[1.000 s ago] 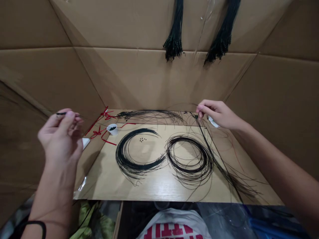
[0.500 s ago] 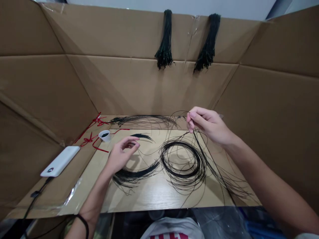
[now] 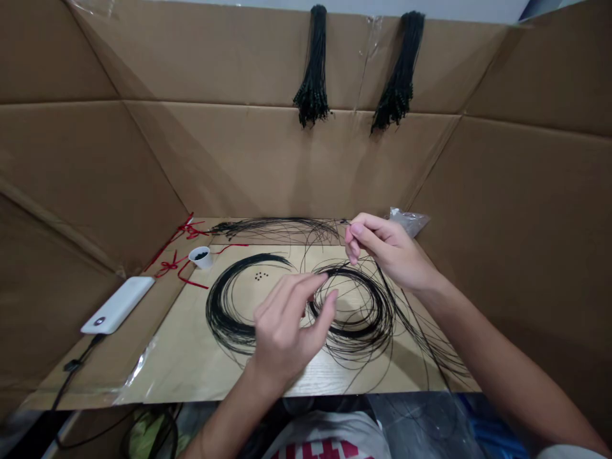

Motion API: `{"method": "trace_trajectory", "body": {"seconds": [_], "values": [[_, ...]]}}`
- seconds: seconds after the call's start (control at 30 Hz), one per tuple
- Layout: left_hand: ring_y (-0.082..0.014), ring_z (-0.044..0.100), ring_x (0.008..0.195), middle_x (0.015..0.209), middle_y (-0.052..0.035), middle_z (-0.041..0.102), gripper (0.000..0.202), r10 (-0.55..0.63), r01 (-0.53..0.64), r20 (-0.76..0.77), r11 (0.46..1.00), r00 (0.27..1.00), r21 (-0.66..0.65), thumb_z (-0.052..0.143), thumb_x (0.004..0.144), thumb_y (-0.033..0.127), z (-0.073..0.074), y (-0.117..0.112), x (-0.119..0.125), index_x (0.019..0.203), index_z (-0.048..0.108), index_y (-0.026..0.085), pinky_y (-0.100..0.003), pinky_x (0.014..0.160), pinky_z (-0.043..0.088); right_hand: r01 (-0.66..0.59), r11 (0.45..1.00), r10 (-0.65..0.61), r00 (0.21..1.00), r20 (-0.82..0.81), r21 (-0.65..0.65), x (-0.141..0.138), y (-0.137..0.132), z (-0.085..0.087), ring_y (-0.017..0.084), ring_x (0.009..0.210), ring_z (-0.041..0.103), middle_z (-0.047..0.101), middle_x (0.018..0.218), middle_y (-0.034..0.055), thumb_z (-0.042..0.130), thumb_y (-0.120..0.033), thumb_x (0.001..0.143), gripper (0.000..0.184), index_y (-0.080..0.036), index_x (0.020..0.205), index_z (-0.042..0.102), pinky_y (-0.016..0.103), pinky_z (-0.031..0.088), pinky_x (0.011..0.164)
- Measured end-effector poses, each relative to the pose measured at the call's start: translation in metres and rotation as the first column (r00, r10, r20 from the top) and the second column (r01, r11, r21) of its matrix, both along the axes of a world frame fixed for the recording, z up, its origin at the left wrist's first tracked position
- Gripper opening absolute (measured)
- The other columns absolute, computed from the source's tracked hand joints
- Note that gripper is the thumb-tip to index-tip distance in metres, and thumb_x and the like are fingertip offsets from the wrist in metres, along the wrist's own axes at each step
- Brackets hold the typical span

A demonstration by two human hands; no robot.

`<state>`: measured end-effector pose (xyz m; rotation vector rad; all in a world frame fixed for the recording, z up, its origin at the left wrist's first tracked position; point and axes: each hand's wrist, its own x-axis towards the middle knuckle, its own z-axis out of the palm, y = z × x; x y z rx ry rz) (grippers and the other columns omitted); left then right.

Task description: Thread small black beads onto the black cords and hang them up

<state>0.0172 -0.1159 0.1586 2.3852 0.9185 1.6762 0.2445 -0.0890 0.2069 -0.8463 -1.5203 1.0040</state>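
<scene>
My right hand (image 3: 392, 252) is raised over the right side of the board, thumb and fingers pinched on a thin black cord that is hard to follow. My left hand (image 3: 289, 322) hovers between two coils, thumb and forefinger apart, with nothing visible between them. Below and left of it lies a curved bundle of black cords (image 3: 217, 299), partly covered by that hand. On its other side is a looser round coil of black cord (image 3: 380, 306). Several tiny dark beads (image 3: 261, 276) sit inside the curve of the left bundle.
A white cup (image 3: 201, 257) with dark bits stands at the back left, near red ribbon (image 3: 168, 264). A white power bank (image 3: 119, 305) with a cable lies left. More cords (image 3: 282, 224) lie along the back. Two bundles (image 3: 313, 70) hang on the cardboard wall (image 3: 215, 159).
My left hand has moved right from above the left bundle toward the round coil, its fingers spreading. The beads now show. My right hand has shifted slightly left, still pinched.
</scene>
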Motion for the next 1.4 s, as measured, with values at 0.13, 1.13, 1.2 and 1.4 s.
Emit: {"method": "trace_trajectory", "body": {"seconds": [0.13, 1.13, 1.2, 1.4], "values": [[-0.0162, 0.064, 0.060, 0.084, -0.0030, 0.077, 0.012, -0.046, 0.046, 0.007, 0.989, 0.999, -0.141, 0.070, 0.101, 0.026, -0.002, 0.002, 0.018, 0.112, 0.075, 0.027, -0.034, 0.060, 0.056, -0.020, 1.000, 0.020, 1.000, -0.021, -0.010, -0.006, -0.005, 0.000, 0.015, 0.068, 0.061, 0.061, 0.074, -0.0005, 0.067, -0.050, 0.105, 0.032, -0.022, 0.090, 0.070, 0.032, 0.053, 0.068], [-0.0226, 0.076, 0.094, 0.096, -0.0085, 0.079, 0.040, -0.382, 0.375, 0.073, 0.823, 0.921, -0.426, 0.055, 0.107, 0.055, 0.050, 0.078, -0.012, 0.111, 0.075, 0.021, -0.040, 0.090, 0.061, -0.031, 0.973, -0.004, 0.988, 0.152, 0.229, 0.006, 0.009, 0.075, 0.015, 0.068, 0.055, 0.060, 0.078, 0.0017, 0.075, -0.053, 0.100, 0.034, -0.022, 0.088, 0.071, 0.031, 0.048, 0.065], [-0.0187, 0.068, 0.060, 0.063, -0.0029, 0.065, 0.052, -0.469, 0.463, 0.135, 0.707, 0.873, -0.535, 0.052, 0.105, 0.064, 0.066, 0.085, -0.030, 0.087, 0.075, 0.020, -0.035, 0.065, 0.059, 0.050, 0.939, -0.059, 0.998, 0.014, 0.339, 0.013, 0.012, 0.089, 0.013, 0.065, 0.051, 0.054, 0.074, -0.0014, 0.079, -0.048, 0.098, 0.031, -0.021, 0.086, 0.069, 0.031, 0.045, 0.064], [-0.0161, 0.049, 0.043, 0.049, 0.0008, 0.044, 0.057, -0.467, 0.439, 0.179, 0.539, 0.866, -0.719, 0.073, 0.089, 0.072, 0.077, 0.108, -0.103, 0.061, 0.063, 0.024, -0.035, 0.049, 0.050, 0.277, 0.889, -0.228, 0.958, -0.171, 0.364, 0.063, 0.034, 0.091, 0.012, 0.064, 0.049, 0.041, 0.063, -0.0058, 0.085, -0.033, 0.095, 0.028, -0.020, 0.080, 0.065, 0.034, 0.039, 0.066]]}}
